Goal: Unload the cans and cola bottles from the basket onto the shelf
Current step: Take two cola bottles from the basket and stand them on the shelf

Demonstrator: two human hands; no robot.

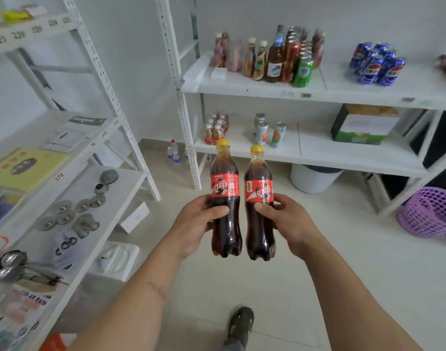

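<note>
Two cola bottles (225,198) upright, dark-filled, one per hand; purple basket (429,211) aside

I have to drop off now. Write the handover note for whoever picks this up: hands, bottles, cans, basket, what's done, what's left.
Left hand: grip on a cola bottle, upright, in the air.
Right hand: grip on a second cola bottle, upright, beside the first.
Purple basket: on the floor at right, contents not visible.
Done: blue cans already stand on the upper shelf.
Left: set both bottles on the shelf, then check the basket for more.
</note>
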